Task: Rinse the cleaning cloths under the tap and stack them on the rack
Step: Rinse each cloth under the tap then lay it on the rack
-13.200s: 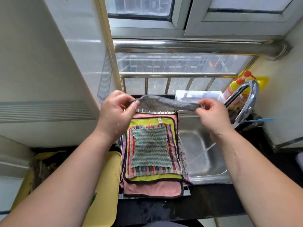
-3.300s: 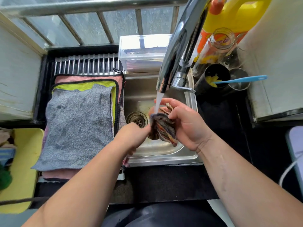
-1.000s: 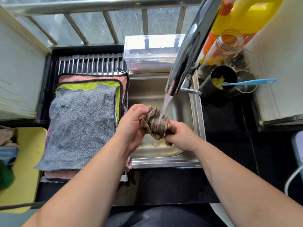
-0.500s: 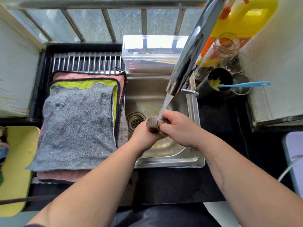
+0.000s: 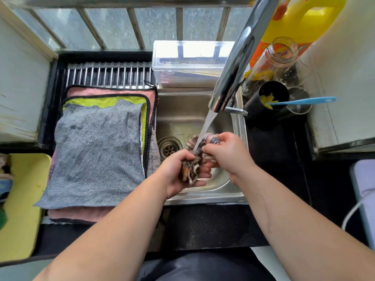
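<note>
While your left hand (image 5: 177, 176) and right hand (image 5: 228, 154) both grip the bunched striped cloth (image 5: 191, 169) over the sink (image 5: 203, 198), its long axis runs from you toward the stream (image 5: 205, 126) from the tap (image 5: 233, 74). The grey-topped stack (image 5: 95, 155) on the rack (image 5: 107, 75) lies to the left, nearer your left hand.

We count three cloths showing on one rack (image 5: 107, 75): grey cloth (image 5: 95, 151), green cloth (image 5: 101, 102), pink cloth (image 5: 109, 91). A fourth, the striped cloth (image 5: 189, 169), is gripped by two hands, left hand (image 5: 178, 171) and right hand (image 5: 229, 153). One tap (image 5: 233, 74), one sink (image 5: 182, 112), one clear box (image 5: 190, 63).
</note>
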